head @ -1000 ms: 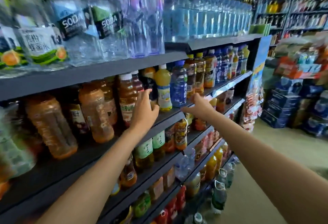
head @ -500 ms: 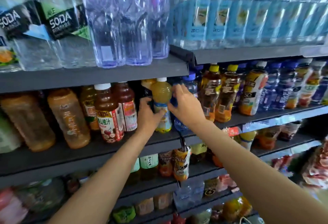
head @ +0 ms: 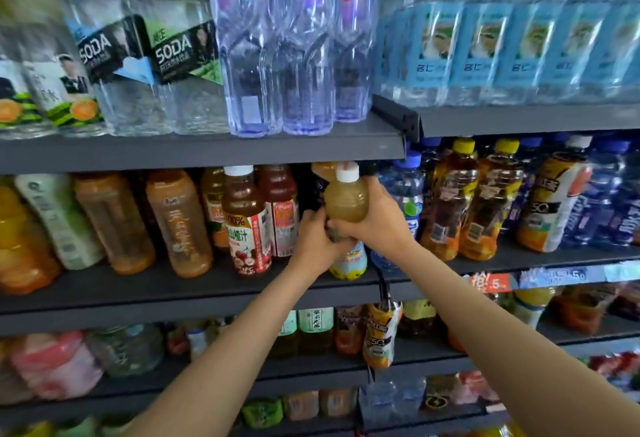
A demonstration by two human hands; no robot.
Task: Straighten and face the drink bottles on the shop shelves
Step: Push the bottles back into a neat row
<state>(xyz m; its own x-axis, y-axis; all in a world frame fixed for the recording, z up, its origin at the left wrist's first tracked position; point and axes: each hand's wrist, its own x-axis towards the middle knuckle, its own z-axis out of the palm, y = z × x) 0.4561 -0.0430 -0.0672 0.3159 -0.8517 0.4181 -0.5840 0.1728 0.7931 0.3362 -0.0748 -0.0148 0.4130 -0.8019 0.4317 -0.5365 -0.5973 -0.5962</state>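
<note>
A yellow juice bottle with a white cap stands upright on the middle dark shelf. My left hand and my right hand both grip it around its middle, fingers curled over the label. A brown hawthorn juice bottle with a white cap stands just left of my left hand. A blue-capped water bottle stands right behind my right hand, partly hidden. Amber tea bottles with yellow caps line the shelf further right.
The shelf above carries tall clear water bottles, soda water bottles and blue-labelled water packs, and hangs low over the caps. Orange drink bottles lean at the left. Lower shelves hold more bottles and a hanging pouch.
Both hands have closed around the yellow juice bottle; before, the left was beside it and the right on the blue bottle. The view has moved closer to the shelf.
</note>
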